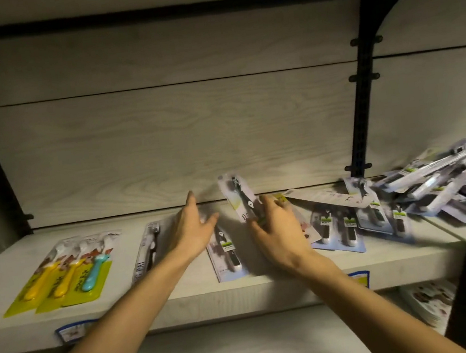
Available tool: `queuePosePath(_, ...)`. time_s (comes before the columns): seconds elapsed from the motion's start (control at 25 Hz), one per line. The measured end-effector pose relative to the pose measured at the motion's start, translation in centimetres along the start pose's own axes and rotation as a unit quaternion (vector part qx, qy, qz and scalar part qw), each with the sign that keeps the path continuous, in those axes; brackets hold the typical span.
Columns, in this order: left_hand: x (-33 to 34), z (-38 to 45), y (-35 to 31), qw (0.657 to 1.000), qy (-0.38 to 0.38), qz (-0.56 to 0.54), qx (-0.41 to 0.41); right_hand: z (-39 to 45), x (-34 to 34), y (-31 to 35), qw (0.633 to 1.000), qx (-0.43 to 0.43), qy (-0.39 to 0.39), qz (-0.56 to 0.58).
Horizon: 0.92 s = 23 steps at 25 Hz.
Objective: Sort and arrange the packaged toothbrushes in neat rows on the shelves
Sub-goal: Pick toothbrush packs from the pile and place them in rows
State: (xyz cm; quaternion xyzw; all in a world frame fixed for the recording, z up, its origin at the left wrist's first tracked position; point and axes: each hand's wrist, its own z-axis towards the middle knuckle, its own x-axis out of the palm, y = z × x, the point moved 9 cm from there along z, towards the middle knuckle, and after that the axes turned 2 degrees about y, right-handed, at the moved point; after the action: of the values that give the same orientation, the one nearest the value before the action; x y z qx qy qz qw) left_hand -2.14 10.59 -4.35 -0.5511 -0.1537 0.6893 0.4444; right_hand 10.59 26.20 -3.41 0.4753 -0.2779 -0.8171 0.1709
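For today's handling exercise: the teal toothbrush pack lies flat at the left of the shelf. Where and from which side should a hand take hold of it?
Take the teal toothbrush pack by its near bottom edge, coming from the shelf front. It lies flat, its left side seemingly overlapped with a yellow pack, so fingers probably slide best under the free near-right corner, thumb on top.

Yellow and teal toothbrushes (pixel 60 273) on lime cards; pale wood-grain shelf (pixel 183 301).
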Motion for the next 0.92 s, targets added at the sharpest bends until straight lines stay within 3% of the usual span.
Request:
queuePosePath(0.08, 0.7, -0.6, -0.5, 0.992, 0.027, 0.108, 0.053, -0.1, 1.0, -0.1, 0.998, 0.007, 0.040, -0.043)
queuePosePath(0.32, 1.3, -1.8, -0.9, 0.982, 0.077, 0.147, 0.084, -0.3, 0.5, -0.3, 0.991, 0.016, -0.002, -0.133)
queuePosePath(0.48, 2.7, -2.2, -1.2, 0.974, 0.138, 0.149, 0.102, -0.2, 0.2, -0.4, 0.998, 0.022, -0.008, -0.063)
queuePosePath(0.64, 3.1, -2.2, -1.6, 0.972, 0.148, 0.139, 0.119, -0.4, 0.2, 0.5, 0.998, -0.004, -0.010, -0.058)
queuePosePath(0.84, 2.9, -1.9, -1.8, 0.975, 0.125, 0.124, 0.136, -0.8, -3.1, -1.4, 0.992, 0.027, -0.115, 0.045)
queuePosePath(0.92, 2.8, -2.0, -1.9, 0.975, 0.124, 0.119, 0.144, -1.1, -5.3, -2.6, 0.991, 0.016, -0.134, 0.013)
